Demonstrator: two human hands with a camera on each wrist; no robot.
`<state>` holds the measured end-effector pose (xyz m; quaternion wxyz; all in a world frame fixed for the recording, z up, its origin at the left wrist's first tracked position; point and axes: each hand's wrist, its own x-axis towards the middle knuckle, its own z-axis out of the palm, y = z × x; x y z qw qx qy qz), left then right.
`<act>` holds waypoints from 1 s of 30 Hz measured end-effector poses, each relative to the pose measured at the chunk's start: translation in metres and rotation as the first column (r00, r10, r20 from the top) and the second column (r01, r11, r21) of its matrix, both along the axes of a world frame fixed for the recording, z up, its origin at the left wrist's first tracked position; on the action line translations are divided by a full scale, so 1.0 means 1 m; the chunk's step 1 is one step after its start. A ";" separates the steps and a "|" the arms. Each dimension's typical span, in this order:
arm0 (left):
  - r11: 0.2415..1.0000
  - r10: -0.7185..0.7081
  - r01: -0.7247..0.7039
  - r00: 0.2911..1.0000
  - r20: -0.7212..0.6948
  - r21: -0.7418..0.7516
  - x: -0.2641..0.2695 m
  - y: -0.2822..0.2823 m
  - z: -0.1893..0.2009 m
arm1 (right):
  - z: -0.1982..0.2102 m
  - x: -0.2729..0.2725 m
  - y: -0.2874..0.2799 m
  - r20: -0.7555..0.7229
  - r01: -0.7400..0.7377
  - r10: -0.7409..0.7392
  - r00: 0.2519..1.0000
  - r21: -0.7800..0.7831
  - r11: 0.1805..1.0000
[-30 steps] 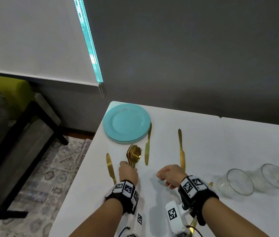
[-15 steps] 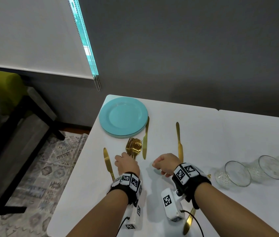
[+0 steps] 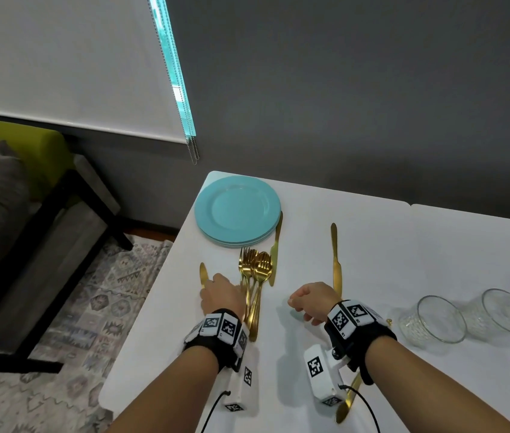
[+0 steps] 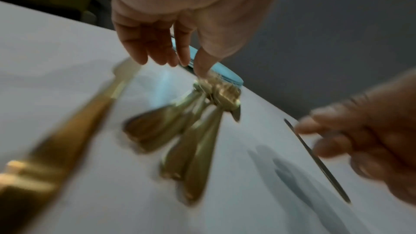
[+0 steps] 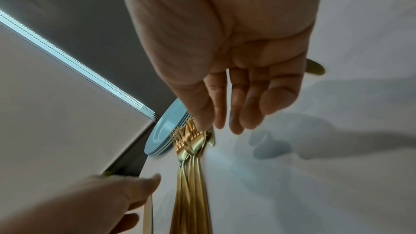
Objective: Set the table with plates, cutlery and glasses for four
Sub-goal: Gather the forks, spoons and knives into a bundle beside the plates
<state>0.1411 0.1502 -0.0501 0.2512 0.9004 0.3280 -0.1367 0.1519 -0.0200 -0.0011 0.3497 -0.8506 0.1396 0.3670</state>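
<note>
A stack of teal plates (image 3: 236,210) sits at the table's far left corner. Just in front of it lies a bundle of gold forks and spoons (image 3: 255,276), blurred in the left wrist view (image 4: 195,122). My left hand (image 3: 220,295) hovers between that bundle and a gold knife (image 3: 203,275). Its fingers (image 4: 157,51) hang relaxed and hold nothing. To the right of the bundle my right hand (image 3: 310,303) is loosely curled, its fingers (image 5: 236,99) empty. A second knife (image 3: 275,248) lies beside the plates. A third knife (image 3: 335,260) lies beyond my right hand.
Clear glasses (image 3: 438,320) stand in a row at the right of the white table (image 3: 403,245). Another gold knife (image 3: 349,401) lies under my right wrist. The table's left edge drops to a patterned rug (image 3: 91,307), with a dark bench (image 3: 59,245) further left.
My left hand has come off the fork and spoon bundle and shifted left toward the left knife. The bundle's handles now show beside it. The right hand has barely moved.
</note>
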 end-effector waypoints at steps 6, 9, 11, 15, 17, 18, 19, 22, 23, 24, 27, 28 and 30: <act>0.993 0.095 -0.107 0.978 -0.188 -0.055 -0.027 0.034 -0.003 | 0.000 -0.006 -0.014 0.000 -0.017 0.017 1.000 -0.010 1.000; 0.994 0.048 -0.071 0.969 -0.243 -0.084 -0.036 0.037 -0.003 | -0.001 -0.011 -0.018 0.001 -0.022 0.022 1.000 -0.011 1.000; 0.994 0.035 -0.059 0.969 -0.244 -0.090 -0.040 0.037 -0.004 | -0.003 -0.015 -0.020 0.002 -0.027 0.027 1.000 -0.011 1.000; 0.993 0.101 -0.111 0.976 -0.195 -0.043 -0.043 0.036 0.000 | -0.007 -0.025 -0.026 0.000 -0.038 0.038 0.999 -0.021 0.999; 0.990 0.131 -0.139 0.975 -0.180 -0.034 -0.045 0.036 0.002 | -0.008 -0.032 -0.031 0.004 -0.062 0.063 0.998 -0.046 0.997; 0.988 0.143 -0.152 0.974 -0.176 -0.034 -0.046 0.035 0.003 | -0.007 -0.035 -0.034 0.012 -0.079 0.080 0.997 -0.062 0.995; 0.986 0.154 -0.163 0.972 -0.176 -0.037 -0.048 0.035 0.005 | -0.008 -0.038 -0.039 0.015 -0.097 0.099 0.995 -0.083 0.992; 0.986 0.148 -0.160 0.973 -0.178 -0.051 -0.051 0.037 0.005 | -0.007 -0.044 -0.053 0.037 -0.120 0.126 0.991 -0.129 0.984; 0.985 0.152 -0.162 0.975 -0.165 -0.053 -0.053 0.038 0.006 | -0.005 -0.045 -0.057 0.049 -0.124 0.133 0.990 -0.149 0.981; 0.984 0.160 -0.170 0.975 -0.152 -0.059 -0.054 0.039 0.007 | -0.004 -0.046 -0.061 0.060 -0.133 0.145 0.988 -0.170 0.976; 0.973 0.206 -0.214 0.974 -0.094 -0.090 -0.056 0.039 0.015 | 0.002 -0.046 -0.073 0.055 -0.174 0.196 0.979 -0.279 0.944; 0.965 0.231 -0.237 0.971 -0.063 -0.109 -0.055 0.038 0.019 | 0.002 -0.047 -0.078 0.041 -0.197 0.224 0.974 -0.338 0.920; 0.952 0.277 -0.270 0.960 0.033 -0.147 -0.052 0.031 0.028 | 0.001 -0.047 -0.087 0.004 -0.221 0.249 0.969 -0.446 0.868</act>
